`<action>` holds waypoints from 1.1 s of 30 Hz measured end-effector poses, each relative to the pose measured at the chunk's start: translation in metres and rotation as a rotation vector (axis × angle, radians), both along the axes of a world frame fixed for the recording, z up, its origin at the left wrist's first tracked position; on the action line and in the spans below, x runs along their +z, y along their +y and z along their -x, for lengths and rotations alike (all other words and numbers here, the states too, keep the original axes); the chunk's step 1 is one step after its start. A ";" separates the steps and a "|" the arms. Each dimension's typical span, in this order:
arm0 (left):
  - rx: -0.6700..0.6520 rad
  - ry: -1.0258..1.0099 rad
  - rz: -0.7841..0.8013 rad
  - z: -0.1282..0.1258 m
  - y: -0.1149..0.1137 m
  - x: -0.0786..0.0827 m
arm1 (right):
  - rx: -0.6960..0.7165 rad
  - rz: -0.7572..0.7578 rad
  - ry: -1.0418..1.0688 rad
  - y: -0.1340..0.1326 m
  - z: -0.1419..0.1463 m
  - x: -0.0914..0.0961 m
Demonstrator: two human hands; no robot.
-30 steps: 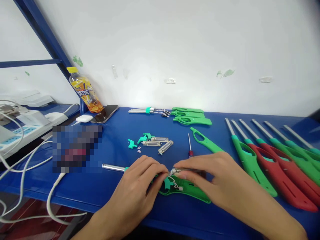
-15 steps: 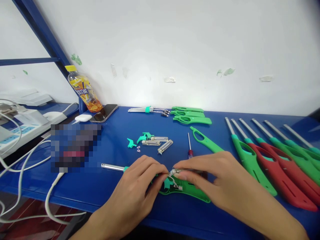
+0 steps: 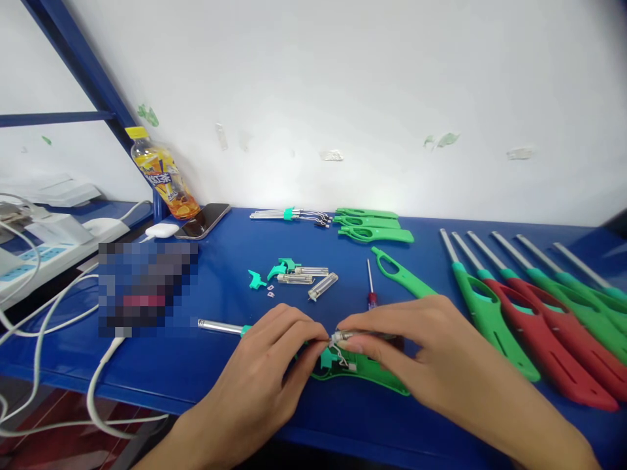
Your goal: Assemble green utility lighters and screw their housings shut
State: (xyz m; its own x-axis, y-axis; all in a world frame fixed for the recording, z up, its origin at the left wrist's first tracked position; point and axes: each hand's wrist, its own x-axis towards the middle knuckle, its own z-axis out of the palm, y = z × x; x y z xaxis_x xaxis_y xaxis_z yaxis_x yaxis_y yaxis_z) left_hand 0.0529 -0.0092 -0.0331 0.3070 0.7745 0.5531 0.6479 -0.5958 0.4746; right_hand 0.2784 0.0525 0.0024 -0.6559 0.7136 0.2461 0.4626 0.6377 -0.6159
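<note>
My right hand (image 3: pixel 416 343) pinches a clear lighter fuel tank (image 3: pixel 342 336), its valve end pointing left. The fingertips of my left hand (image 3: pixel 277 365) are pressed together at that valve end, on something too small to make out. Below both hands lies an opened green lighter shell (image 3: pixel 377 371) with a teal trigger (image 3: pixel 328 358) and white wires (image 3: pixel 345 360) inside. Its metal nozzle tube (image 3: pixel 220 326) sticks out to the left, partly behind my left hand. Most of the fuel tank is hidden by my right fingers.
Loose fuel tanks (image 3: pixel 296 279), teal triggers (image 3: pixel 256 280) and a red-handled screwdriver (image 3: pixel 371 287) lie beyond my hands. Green shell halves (image 3: pixel 377 235) and metal tubes (image 3: pixel 274 215) lie near the wall. Assembled lighters (image 3: pixel 494 326) line the right. A bottle (image 3: pixel 164 176), phone (image 3: pixel 206 220) and cables (image 3: pixel 39 346) are left.
Almost nothing differs. Both hands keep their pinch at the fuel tank's valve end, and the whole view has shifted very slightly.
</note>
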 end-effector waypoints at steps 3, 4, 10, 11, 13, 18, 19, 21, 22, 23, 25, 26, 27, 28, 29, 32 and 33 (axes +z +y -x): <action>-0.011 0.017 -0.017 -0.001 0.000 0.000 | 0.001 0.043 -0.029 -0.003 0.001 0.002; -0.014 0.026 -0.027 -0.001 0.000 0.000 | -0.008 0.051 -0.047 -0.003 0.001 0.002; 0.020 0.099 -0.055 -0.001 -0.001 -0.004 | -0.068 0.093 -0.181 0.003 -0.006 -0.005; 0.028 0.108 -0.055 -0.001 -0.002 -0.005 | -0.076 0.099 -0.205 0.005 -0.009 -0.006; 0.034 0.114 -0.038 -0.001 -0.003 -0.006 | -0.090 0.105 -0.246 0.008 -0.015 -0.010; 0.013 0.136 0.028 -0.002 -0.004 -0.006 | -0.115 0.113 -0.262 0.007 -0.021 -0.014; 0.009 0.142 0.031 -0.002 -0.003 -0.006 | -0.110 0.113 -0.256 0.007 -0.021 -0.014; -0.001 0.145 0.029 -0.003 -0.002 -0.006 | -0.095 0.096 -0.242 0.006 -0.020 -0.014; -0.005 0.144 0.028 -0.003 -0.001 -0.006 | -0.088 0.073 -0.234 0.007 -0.019 -0.014; -0.008 0.142 0.030 -0.003 0.000 -0.006 | -0.080 0.048 -0.230 0.007 -0.018 -0.015; -0.009 0.144 0.042 -0.003 0.001 -0.006 | -0.075 0.006 -0.238 0.008 -0.017 -0.016; -0.003 0.148 0.046 -0.003 0.001 -0.006 | -0.079 -0.008 -0.246 0.008 -0.016 -0.017; 0.011 0.154 0.051 -0.003 0.001 -0.007 | -0.085 -0.015 -0.256 0.009 -0.016 -0.018; 0.027 0.162 0.049 -0.002 0.000 -0.008 | -0.095 -0.016 -0.265 0.009 -0.016 -0.018; 0.042 0.170 0.042 -0.002 0.000 -0.009 | -0.104 -0.013 -0.273 0.008 -0.016 -0.019; 0.062 0.172 0.020 -0.001 0.000 -0.010 | -0.114 0.014 -0.291 0.007 -0.015 -0.018; 0.057 0.164 0.014 -0.001 0.000 -0.011 | -0.118 0.019 -0.296 0.007 -0.015 -0.018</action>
State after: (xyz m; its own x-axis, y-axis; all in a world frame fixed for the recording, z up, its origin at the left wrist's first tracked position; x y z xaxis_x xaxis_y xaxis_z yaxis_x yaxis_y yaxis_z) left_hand 0.0538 -0.0089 -0.0437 0.3478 0.8005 0.4881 0.7500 -0.5499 0.3675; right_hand 0.2929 0.0596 -0.0156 -0.6098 0.7914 0.0432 0.6933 0.5591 -0.4547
